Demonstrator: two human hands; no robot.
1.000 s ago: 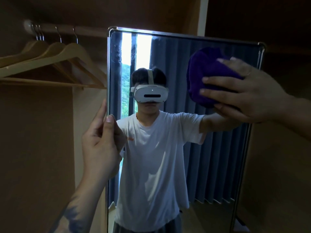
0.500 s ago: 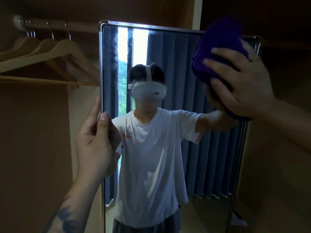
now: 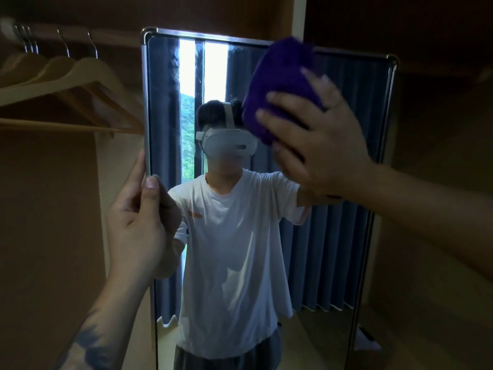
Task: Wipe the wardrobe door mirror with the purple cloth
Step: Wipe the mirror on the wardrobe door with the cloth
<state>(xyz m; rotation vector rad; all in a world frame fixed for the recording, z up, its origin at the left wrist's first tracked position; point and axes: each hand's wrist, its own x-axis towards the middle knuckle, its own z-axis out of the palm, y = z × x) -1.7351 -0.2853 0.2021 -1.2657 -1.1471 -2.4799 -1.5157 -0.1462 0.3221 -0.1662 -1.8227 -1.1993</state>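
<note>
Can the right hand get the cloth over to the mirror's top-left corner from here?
Probably yes. The right hand presses the purple cloth on the upper mirror; bare glass lies between. The left hand grips the edge lower down, out of the path.

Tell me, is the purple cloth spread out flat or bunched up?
Bunched up. The purple cloth is a thick wad under the right hand, pressed on the mirror near its top, not spread flat.

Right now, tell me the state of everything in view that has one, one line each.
mirror: upright, held steady at its left edge
purple cloth: bunched, pressed to the upper glass
right hand: fingers spread flat on the cloth
left hand: gripping the mirror frame, thumb on the front
wooden hangers: hanging on the rail, bare
</note>
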